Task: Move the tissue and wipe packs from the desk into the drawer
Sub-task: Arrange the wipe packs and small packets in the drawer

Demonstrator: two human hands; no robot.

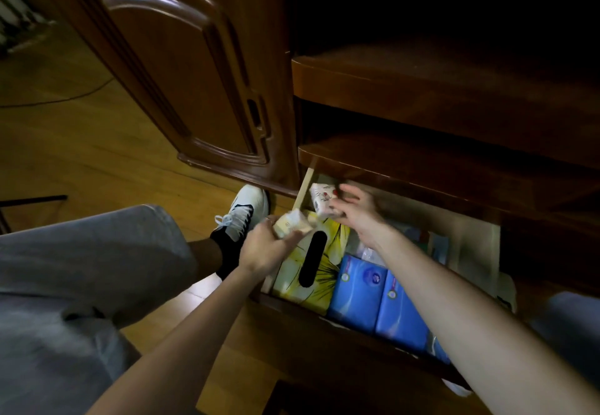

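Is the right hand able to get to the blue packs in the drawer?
Probably yes. The blue packs lie uncovered in the open drawer, right under that arm. But the right hand is holding a small white pack, so it must drop that first.

Dim room: wooden floor (97, 161), dark cabinet door (181, 67) (arched panel).

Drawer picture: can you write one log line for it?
left hand: holds cream pack | right hand: holds white pack | drawer: open
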